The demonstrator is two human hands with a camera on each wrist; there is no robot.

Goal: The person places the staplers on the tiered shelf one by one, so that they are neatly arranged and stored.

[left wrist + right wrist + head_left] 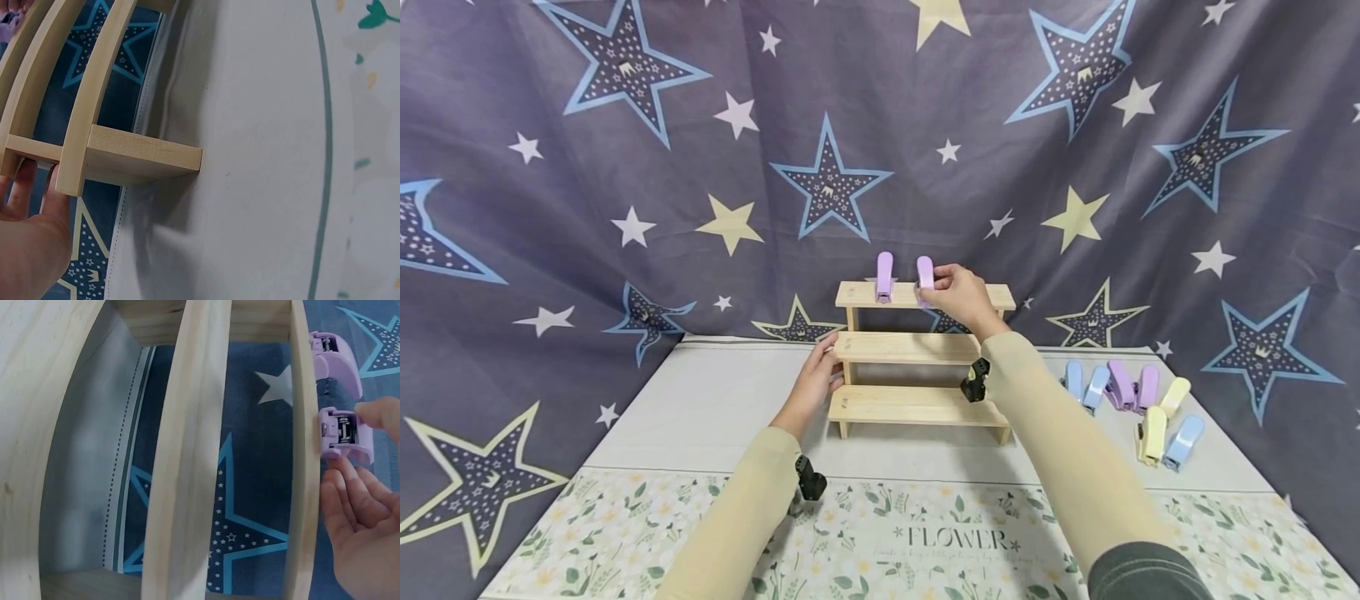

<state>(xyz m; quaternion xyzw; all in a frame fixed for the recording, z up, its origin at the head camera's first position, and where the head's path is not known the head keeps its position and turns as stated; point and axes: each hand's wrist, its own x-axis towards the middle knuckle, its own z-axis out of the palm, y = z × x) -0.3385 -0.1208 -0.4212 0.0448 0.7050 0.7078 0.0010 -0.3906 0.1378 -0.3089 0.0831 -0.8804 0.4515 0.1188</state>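
Head view: pinching a purple stapler (924,268) in the right hand (962,298), upright on or just over the top shelf (855,293), just beside a purple twin (884,275), so match its angle and don't knock it. Left wrist view: got the left hand (34,250) against the side of the wooden rack (74,156), can't tell if gripping or only touching, but worth bracing gently there. Right wrist view: pinching with thumb (376,416) one side and fingertips (337,467) the other, so check for a flat base before letting go.
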